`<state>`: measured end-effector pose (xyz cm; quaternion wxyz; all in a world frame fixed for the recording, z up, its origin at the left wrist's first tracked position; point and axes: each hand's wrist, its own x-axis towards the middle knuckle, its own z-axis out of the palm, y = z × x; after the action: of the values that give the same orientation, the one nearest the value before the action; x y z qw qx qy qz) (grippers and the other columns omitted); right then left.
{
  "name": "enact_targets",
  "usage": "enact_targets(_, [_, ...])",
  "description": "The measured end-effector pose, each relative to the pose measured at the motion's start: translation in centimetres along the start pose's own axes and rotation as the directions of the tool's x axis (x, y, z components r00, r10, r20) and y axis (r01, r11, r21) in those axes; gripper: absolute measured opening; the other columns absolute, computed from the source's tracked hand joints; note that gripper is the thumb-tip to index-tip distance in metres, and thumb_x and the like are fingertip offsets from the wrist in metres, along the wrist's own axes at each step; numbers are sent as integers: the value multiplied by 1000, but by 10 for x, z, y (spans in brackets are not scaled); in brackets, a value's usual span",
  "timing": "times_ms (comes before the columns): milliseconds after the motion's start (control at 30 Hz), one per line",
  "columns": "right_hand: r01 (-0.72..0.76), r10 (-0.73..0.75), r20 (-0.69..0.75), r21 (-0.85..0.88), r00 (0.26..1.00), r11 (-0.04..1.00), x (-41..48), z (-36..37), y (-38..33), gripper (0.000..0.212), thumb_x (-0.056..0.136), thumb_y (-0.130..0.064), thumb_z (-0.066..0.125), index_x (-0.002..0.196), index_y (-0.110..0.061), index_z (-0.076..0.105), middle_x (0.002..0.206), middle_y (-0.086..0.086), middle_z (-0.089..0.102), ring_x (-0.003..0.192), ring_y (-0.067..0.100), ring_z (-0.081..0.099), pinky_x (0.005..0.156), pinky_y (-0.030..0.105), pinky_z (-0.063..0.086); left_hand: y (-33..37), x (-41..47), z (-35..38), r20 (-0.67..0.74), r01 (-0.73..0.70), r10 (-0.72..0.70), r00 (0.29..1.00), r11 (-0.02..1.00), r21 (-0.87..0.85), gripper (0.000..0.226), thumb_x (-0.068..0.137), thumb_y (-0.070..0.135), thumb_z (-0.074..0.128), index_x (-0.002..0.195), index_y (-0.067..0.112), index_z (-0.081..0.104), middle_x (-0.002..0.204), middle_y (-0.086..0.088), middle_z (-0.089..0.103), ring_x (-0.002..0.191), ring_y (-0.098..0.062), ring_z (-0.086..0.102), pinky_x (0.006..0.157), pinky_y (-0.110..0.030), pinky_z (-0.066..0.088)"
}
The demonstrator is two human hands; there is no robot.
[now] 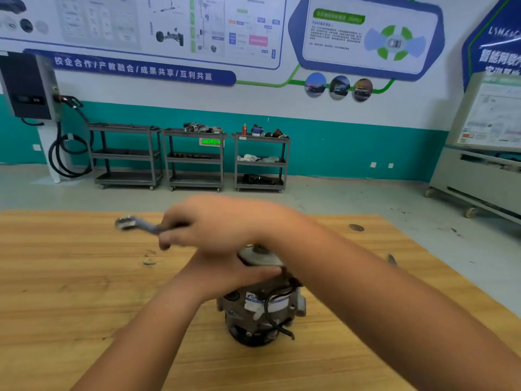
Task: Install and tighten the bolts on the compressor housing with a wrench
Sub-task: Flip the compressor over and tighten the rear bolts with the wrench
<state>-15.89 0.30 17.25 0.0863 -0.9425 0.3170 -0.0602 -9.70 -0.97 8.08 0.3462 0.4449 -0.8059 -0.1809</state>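
Observation:
A grey compressor (262, 306) stands upright on the wooden table (70, 277), with a black cable looped on its side and a white label. My left hand (225, 273) grips its upper housing from the left, thumb across the front. Above it, my right hand (214, 224) holds a metal wrench (135, 223) by the handle; the wrench's free end points left and is motion-blurred. The other end of the wrench and any bolts are hidden under my hands.
Small dark marks or bits (149, 259) lie on the table left of the compressor. A knot (356, 227) marks the far right of the table. Three grey carts (194, 159) stand against the back wall, a wheeled cabinet (479, 176) at right.

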Motion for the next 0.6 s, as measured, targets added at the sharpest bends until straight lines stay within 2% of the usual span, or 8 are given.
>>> enact_targets(67, [-134, 128, 41, 316, 991, 939, 18, -12, 31, 17, 98, -19, 48, 104, -10, 62, 84, -2, 57, 69, 7, 52, 58, 12, 46, -6, 1, 3, -15, 24, -24, 1000, 1000, -12, 86, 67, 42, 82, 142, 30, 42, 142, 8, 26, 131, -10, 33, 113, -27, 28])
enact_targets(167, [-260, 382, 55, 820, 923, 510, 28, -18, 75, 14, 97, -4, 45, 108, 2, 51, 78, 8, 58, 56, 7, 57, 49, 14, 51, -12, -1, 6, -24, 59, -58, 998, 998, 32, 94, 64, 52, 83, 144, 31, 38, 149, 10, 19, 136, -9, 26, 113, -26, 24])
enact_targets(267, [-21, 594, -46, 994, 803, 106, -3, -7, 117, 14, 95, 6, 38, 107, 3, 45, 75, 11, 61, 42, 6, 49, 38, 11, 40, -12, -4, 7, 7, 80, -80, 997, 995, -54, 104, 56, 66, 76, 146, 38, 33, 140, 19, 17, 128, -4, 27, 105, -20, 22])
enact_targets(367, [433, 765, -139, 879, 630, -197, -38, 5, 144, 13, 96, 5, 36, 92, -5, 42, 59, 2, 50, 32, 1, 38, 34, 13, 36, -13, -4, 8, 3, 89, -89, 996, 992, -91, 107, 47, 73, 66, 144, 42, 31, 139, 18, 19, 125, -2, 28, 106, -20, 23])
enact_targets(433, [699, 877, -258, 706, 406, -117, -68, 24, 147, 19, 96, 5, 36, 87, -11, 39, 59, 0, 45, 32, 2, 37, 38, 16, 40, -14, -5, 9, -5, 93, -94, 996, 992, -91, 108, 44, 77, 63, 143, 45, 31, 142, 20, 18, 124, 0, 27, 106, -20, 24])
enact_targets(533, [827, 846, -532, 487, 25, 281, -108, 66, 106, 16, 97, -5, 36, 89, -18, 41, 64, -1, 51, 44, 7, 43, 54, 20, 49, -12, -7, 9, -24, 84, -86, 996, 992, -94, 103, 46, 76, 63, 140, 48, 32, 143, 22, 17, 122, 4, 26, 103, -19, 23])
enact_targets(567, [833, 749, -662, 399, -28, 384, -118, 76, 90, 5, 96, -14, 40, 94, -18, 42, 65, 0, 54, 49, 10, 45, 62, 24, 51, -13, -8, 10, -34, 77, -81, 996, 992, -103, 99, 47, 74, 65, 137, 51, 32, 143, 22, 18, 122, 5, 26, 102, -18, 23])
enact_targets(600, [816, 669, -744, 388, 3, 428, -126, 84, 75, 16, 94, -25, 46, 103, -12, 42, 67, 2, 56, 53, 15, 46, 68, 27, 52, -11, -8, 9, -34, 73, -77, 996, 991, -115, 94, 49, 74, 68, 133, 54, 32, 143, 22, 18, 121, 6, 26, 101, -17, 24])
